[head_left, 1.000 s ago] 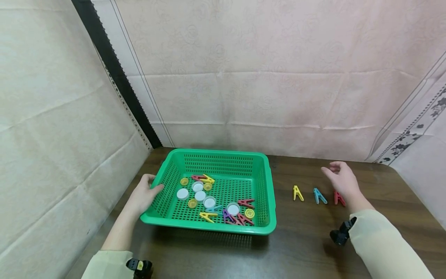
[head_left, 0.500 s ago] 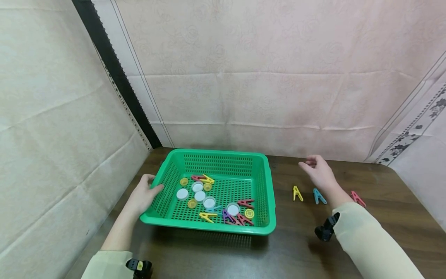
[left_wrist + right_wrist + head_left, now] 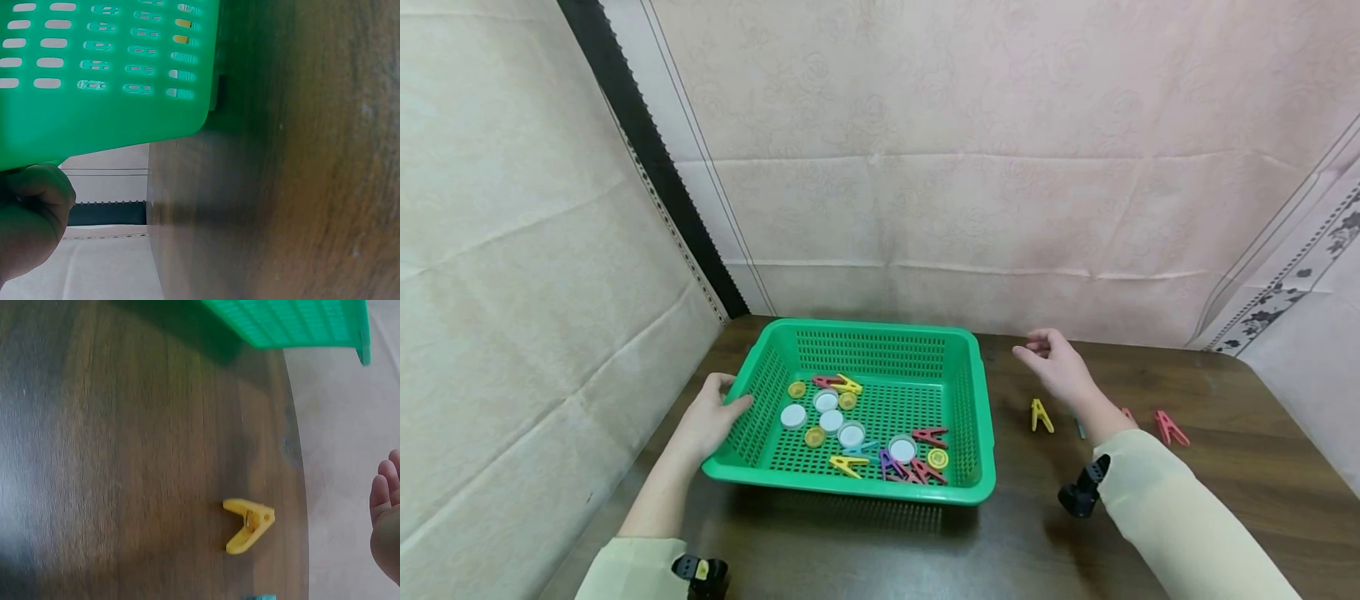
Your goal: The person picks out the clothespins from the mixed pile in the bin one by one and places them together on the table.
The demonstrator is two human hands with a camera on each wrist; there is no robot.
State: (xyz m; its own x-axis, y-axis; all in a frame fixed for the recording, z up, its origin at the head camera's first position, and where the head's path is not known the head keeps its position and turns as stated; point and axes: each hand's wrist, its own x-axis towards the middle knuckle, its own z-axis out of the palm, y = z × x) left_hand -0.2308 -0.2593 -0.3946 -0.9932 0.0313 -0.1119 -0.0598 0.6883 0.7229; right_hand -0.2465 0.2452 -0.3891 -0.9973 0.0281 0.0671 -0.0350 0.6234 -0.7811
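My left hand (image 3: 711, 417) grips the left rim of a green plastic basket (image 3: 880, 327), its thumb over the edge. In the left wrist view that hand (image 3: 37, 206) is at the corner of the basket (image 3: 112, 122). Inside lie white caps (image 3: 793, 417), yellow caps (image 3: 937, 459) and clothespins in yellow (image 3: 847, 465), red (image 3: 930, 437), purple and blue. My right hand (image 3: 1060, 367), fingers loosely bent with nothing seen in them, hovers above the table behind a yellow clothespin (image 3: 1041, 415). Its forearm partly hides a blue clothespin (image 3: 1081, 429) and a red one (image 3: 1127, 413).
Another red clothespin (image 3: 1171, 427) lies farther right on the dark wooden table (image 3: 1000, 542). Pale cloth walls (image 3: 1000, 208) rise behind the table and at both sides. The basket's near side appears raised, with shadow beneath it.
My right hand has moved left, from above the red clothespins toward the basket, uncovering the two red ones and covering most of the blue one. The left hand and basket stay put.
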